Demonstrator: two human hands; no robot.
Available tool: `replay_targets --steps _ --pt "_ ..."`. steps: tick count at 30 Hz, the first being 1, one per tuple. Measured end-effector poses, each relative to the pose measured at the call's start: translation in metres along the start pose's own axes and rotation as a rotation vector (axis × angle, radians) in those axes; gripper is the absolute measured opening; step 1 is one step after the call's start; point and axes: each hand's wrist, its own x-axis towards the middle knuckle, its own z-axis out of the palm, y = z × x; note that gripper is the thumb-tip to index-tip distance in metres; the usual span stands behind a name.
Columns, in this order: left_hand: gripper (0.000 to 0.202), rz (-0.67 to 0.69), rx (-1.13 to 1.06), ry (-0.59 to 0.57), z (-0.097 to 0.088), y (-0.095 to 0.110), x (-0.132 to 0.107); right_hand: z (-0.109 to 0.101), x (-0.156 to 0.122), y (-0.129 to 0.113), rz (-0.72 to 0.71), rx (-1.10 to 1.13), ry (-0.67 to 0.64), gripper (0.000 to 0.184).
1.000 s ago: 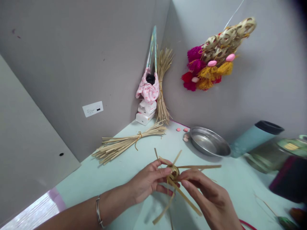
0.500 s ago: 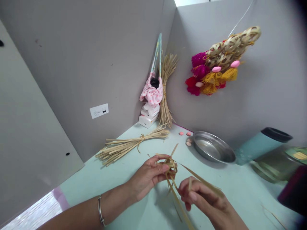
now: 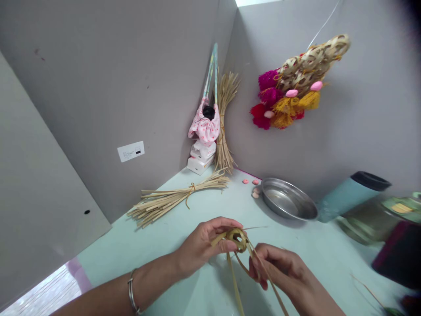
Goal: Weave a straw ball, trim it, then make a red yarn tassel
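Head view: a pale green table [image 3: 131,245] stands in a corner of grey walls, with a steel bowl [image 3: 289,199] on it as the landmark.
Woven ball [image 3: 237,239]: nearer the camera than the bowl and to its left, lifted in the hands, its openwork side showing.
Left hand [image 3: 210,241]: left of the bowl and nearer the camera, thumb and fingers clamped on the ball; a bangle [image 3: 131,293] circles its wrist.
Right hand [image 3: 279,267]: on the near side of the bowl, thumb and fingers pinched together on thin strips [image 3: 250,251] from the ball; how many are caught cannot be told.
Loose strip [image 3: 234,281]: hangs down from the ball, nearer the camera than the bowl.
Straw: one tied bundle [image 3: 177,197] lies well left of the bowl; an upright bundle [image 3: 225,123] leans in the corner behind it, to the left.
Pink pieces [image 3: 255,182]: just left of the bowl.
Blue bottle [image 3: 348,197]: just right of the bowl, tilted in view.
Tasselled ornament [image 3: 299,83]: hangs above the bowl.
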Motion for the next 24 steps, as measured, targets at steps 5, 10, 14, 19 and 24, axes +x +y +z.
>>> replay_targets --steps 5,10,14,19,24 --pt "0.035 -0.009 0.014 -0.032 0.0 0.0 0.0 0.0 0.0 -0.001 -0.007 0.023 -0.022 0.04" --pt "0.035 -0.015 0.04 -0.05 0.0 0.0 -0.001 -0.004 0.003 0.006 0.006 0.072 -0.062 0.042" --pt "0.036 -0.014 0.062 -0.052 0.0 0.0 -0.002 -0.003 0.002 0.005 -0.013 0.127 -0.054 0.039" --pt "0.037 -0.02 0.08 -0.057 0.0 -0.001 -0.002 -0.004 0.002 0.006 -0.028 0.153 -0.051 0.038" --pt "0.039 -0.032 0.094 -0.089 -0.001 -0.002 -0.003 -0.007 0.004 0.011 -0.014 0.164 -0.075 0.044"
